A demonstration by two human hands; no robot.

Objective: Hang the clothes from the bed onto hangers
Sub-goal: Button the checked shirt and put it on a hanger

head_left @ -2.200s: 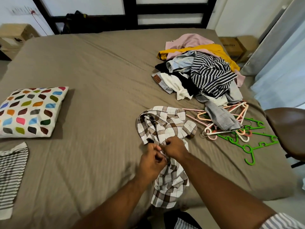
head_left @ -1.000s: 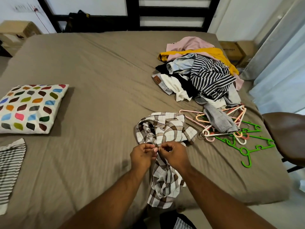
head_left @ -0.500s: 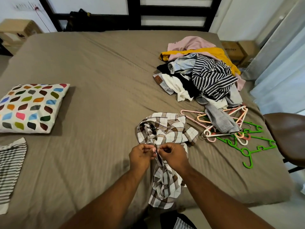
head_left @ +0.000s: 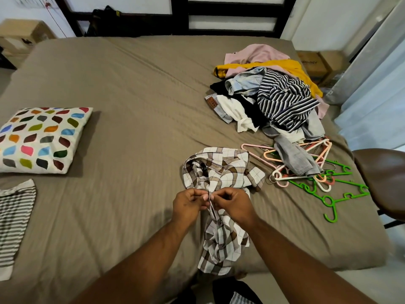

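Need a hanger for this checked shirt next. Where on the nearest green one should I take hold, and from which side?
Free your right hand from the checked shirt, then take the green hanger by its hook, reaching down from the near right edge of the bed. The hook points toward you and lies clear; its arms run back among the pink hangers.

Bright, even, soft light, nothing blown out except the curtain [head_left: 372,95] on the right, which glows pale blue. Soft shadow on the right of the pillow [head_left: 43,139], another smudgy one left of the left hand [head_left: 188,204] on the bed [head_left: 131,95]. Wide-angle lens bows the bed's edges; sheet texture looks slightly smeared.
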